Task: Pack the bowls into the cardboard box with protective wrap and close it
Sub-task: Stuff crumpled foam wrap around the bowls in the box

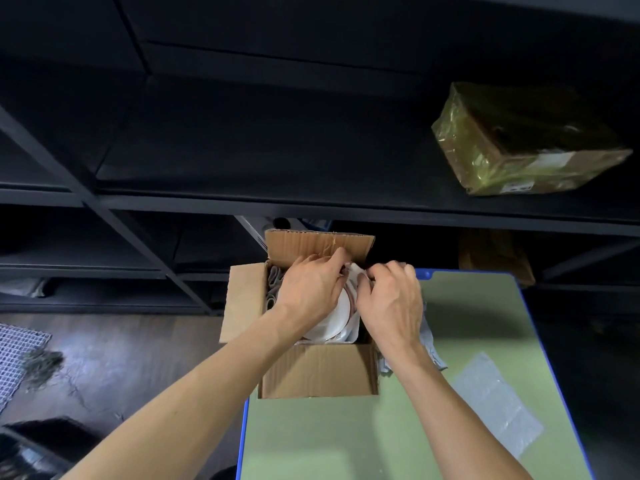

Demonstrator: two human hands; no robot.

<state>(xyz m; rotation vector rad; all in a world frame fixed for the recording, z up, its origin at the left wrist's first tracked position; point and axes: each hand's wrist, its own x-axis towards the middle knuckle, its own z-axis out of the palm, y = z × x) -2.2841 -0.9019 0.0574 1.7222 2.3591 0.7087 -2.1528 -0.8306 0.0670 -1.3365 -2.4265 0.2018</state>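
The box [318, 370] sits at the far left corner of the table [346, 441], flaps open: the far one upright, the left one splayed out. White bowls [334, 322] lie stacked inside it, grey padding [273, 285] tucked along their left side. Both hands are down in the box, close together over the far side of the bowls. The left hand [308, 289] lies across the stack with its fingertips curled onto the white wrap [354, 271], and the right hand [391, 299] pinches the same wrap from the other side.

This looks like the wrapping stage: bowls in, cover being tucked, box not yet closed. Next, the wrap probably needs pressing flat over the rims so nothing stands proud, then the flaps folded in.

A dark rack [242, 202] fills the room behind, with a film-wrapped parcel [519, 143] on its upper shelf, right. The table is green with a blue edge. The floor [138, 358] to its left is dark wood, with a mesh mat [17, 358] at the margin. A bubble sheet [498, 403] lies near the table's right edge
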